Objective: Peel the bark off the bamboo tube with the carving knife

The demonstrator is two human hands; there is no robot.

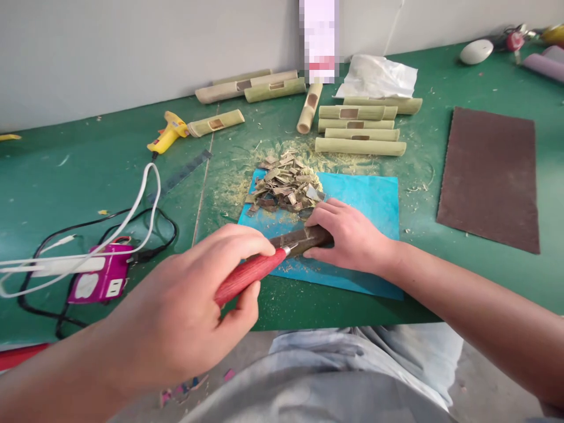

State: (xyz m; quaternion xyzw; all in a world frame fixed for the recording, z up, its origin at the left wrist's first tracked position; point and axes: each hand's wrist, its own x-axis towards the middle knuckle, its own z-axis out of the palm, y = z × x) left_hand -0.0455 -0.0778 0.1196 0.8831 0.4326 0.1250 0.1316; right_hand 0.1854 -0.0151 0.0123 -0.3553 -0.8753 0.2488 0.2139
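Left hand [185, 305] clenched round red-handled carving tool [251, 276], blade tip on dark bamboo piece [304, 239]; right hand [348, 238] grips that piece, pressing it onto blue mat [374, 200] at the table's near edge; chip pile [286, 188] just behind on the mat; further back, row of notched bamboo tubes [359, 129], yellow glue gun [170, 132], brown sandpaper sheet [489, 176] right, purple power strip [103, 276] left.

Red handle, blue mat, green table.

You are gripping a tool with a red, faintly grained handle [249, 277] and pressing on a dark brown bamboo piece [304, 239], which is lying on a bright blue mat [365, 200] over the green table [66, 170]. Brownish-grey chips [284, 188] are piling up beside pale green bamboo tubes [359, 126], a yellow glue gun [170, 132], a magenta power strip [101, 279] and a dull brown sheet [489, 176].
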